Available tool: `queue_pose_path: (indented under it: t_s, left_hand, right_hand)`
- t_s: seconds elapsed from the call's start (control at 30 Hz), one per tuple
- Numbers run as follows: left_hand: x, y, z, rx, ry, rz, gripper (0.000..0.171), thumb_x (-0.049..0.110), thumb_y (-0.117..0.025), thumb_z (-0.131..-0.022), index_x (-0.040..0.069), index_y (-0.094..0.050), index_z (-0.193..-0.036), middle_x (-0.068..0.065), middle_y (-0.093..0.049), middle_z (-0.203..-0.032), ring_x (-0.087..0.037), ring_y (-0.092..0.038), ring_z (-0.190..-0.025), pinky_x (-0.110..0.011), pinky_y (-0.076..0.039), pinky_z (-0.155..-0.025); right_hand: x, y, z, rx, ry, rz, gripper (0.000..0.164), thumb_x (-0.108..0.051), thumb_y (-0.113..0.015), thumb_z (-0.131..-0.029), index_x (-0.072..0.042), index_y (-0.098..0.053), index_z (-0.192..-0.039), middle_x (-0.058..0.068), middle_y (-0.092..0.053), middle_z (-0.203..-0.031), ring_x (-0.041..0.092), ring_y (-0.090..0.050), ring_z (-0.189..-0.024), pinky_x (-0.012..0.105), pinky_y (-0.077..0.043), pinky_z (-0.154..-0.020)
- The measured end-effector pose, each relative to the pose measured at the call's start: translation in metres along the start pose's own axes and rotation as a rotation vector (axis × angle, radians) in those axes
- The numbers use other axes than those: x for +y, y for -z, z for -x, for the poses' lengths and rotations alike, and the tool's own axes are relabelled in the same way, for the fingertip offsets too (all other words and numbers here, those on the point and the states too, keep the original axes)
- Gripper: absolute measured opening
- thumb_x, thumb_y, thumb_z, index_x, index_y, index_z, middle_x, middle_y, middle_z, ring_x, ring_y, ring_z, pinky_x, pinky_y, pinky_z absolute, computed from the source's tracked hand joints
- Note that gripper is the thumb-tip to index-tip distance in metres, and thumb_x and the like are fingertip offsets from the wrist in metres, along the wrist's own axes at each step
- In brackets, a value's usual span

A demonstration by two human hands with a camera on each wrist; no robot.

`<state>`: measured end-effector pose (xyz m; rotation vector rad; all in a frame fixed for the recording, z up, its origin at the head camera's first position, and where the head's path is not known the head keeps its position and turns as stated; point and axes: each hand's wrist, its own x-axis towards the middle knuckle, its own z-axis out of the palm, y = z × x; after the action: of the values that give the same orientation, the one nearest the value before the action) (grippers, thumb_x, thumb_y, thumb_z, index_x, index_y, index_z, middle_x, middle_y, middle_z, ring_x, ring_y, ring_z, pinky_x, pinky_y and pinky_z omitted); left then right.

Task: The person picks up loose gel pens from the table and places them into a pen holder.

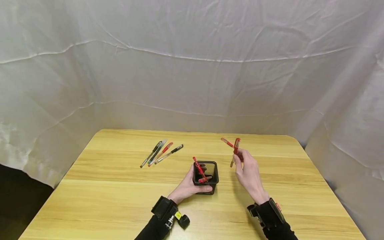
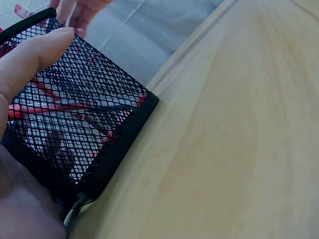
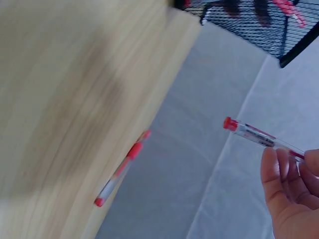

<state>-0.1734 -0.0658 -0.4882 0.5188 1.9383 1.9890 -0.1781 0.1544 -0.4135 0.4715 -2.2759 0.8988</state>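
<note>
My left hand (image 1: 189,184) grips a square black mesh pen holder (image 1: 213,169), its thumb across the near side. Inside the holder, one red pen (image 1: 198,166) leans up past the rim and another red-ended pen (image 1: 203,180) lies lower; the left wrist view shows red pens through the mesh (image 2: 94,79). To the right of the holder, my right hand (image 1: 250,171) pinches a red gel pen (image 1: 236,146) above the table, cap end up. In the right wrist view, this pen's clear barrel (image 3: 256,134) extends from the fingertips. Behind it, another red pen (image 1: 226,142) lies on the table.
Left of the holder, a loose group of pens lies on the wooden table (image 1: 105,186): a red pen (image 1: 164,150) and several dark-capped ones, such as the black-capped pen (image 1: 172,152). A pale curtain (image 1: 180,83) hangs behind and beside the table.
</note>
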Motion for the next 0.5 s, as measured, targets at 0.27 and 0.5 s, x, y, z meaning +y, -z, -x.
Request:
queue_pose_path:
  t_s: [0.27, 0.5]
  left_hand:
    - [0.001, 0.000, 0.001, -0.001, 0.011, -0.013, 0.089, 0.023, -0.079, -0.065, 0.020, -0.024, -0.136, -0.008, -0.035, -0.138, -0.022, -0.048, -0.117, -0.041, -0.038, -0.100]
    - [0.002, -0.001, 0.002, 0.005, 0.019, -0.006, 0.090, 0.022, -0.079, -0.065, 0.020, -0.024, -0.136, -0.007, -0.038, -0.135, -0.026, -0.040, -0.123, -0.043, -0.033, -0.103]
  right_hand:
    - [-0.014, 0.003, -0.002, 0.109, 0.025, -0.164, 0.017, 0.004, -0.056, -0.083, 0.006, -0.056, -0.100, 0.012, -0.062, -0.084, 0.009, -0.057, -0.074, 0.010, -0.046, -0.070]
    - [-0.025, 0.005, -0.004, 0.204, 0.063, -0.292, 0.017, 0.005, -0.057, -0.082, 0.004, -0.058, -0.099, 0.012, -0.062, -0.084, 0.004, -0.057, -0.078, 0.011, -0.046, -0.071]
